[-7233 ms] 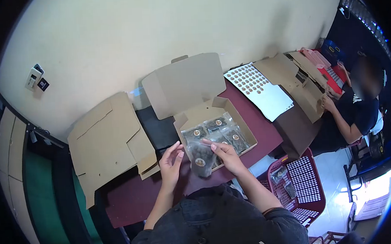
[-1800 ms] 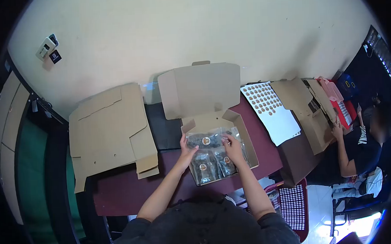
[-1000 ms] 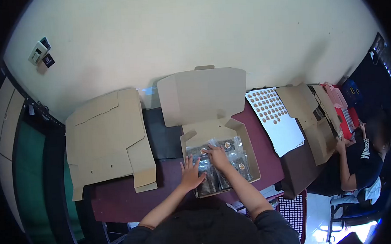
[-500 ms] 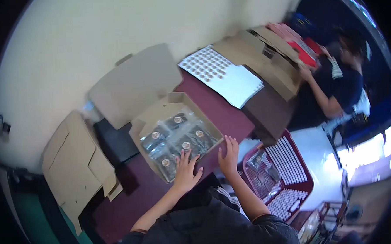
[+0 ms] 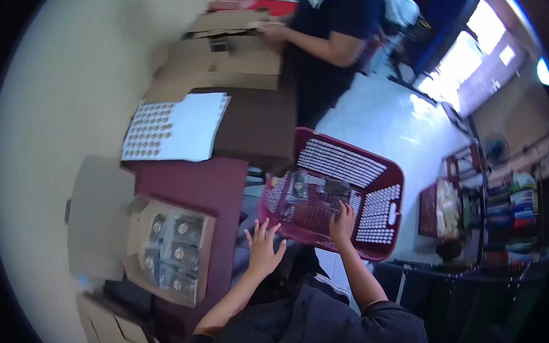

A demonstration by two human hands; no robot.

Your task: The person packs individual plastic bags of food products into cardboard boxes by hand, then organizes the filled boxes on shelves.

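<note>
My left hand [image 5: 263, 253] is open with fingers spread, at the near left rim of a maroon slatted plastic basket [image 5: 392, 177]. Over the basket's near side is my right hand [image 5: 342, 225], its fingers stretched inward and nothing visibly held. In the basket lie a clear packet with dark contents and a round sticker [image 5: 299, 186] and another dark packet [image 5: 337, 188], just beyond my right fingertips. An open cardboard box [image 5: 208, 245] on the maroon table [image 5: 186, 183] holds several similar stickered packets [image 5: 180, 252].
A sheet of round stickers [image 5: 149, 129] lies on a dark brown box [image 5: 257, 132]. Behind it stands a large cardboard box [image 5: 245, 68], where another person [image 5: 336, 43] works. Folded cardboard [image 5: 113, 325] sits at lower left. A crate with pale bags [image 5: 438, 210] stands farther right.
The view has swung right toward the basket. My left hand has left the packets in the box, and my right hand has moved from the box's edge into the basket.
</note>
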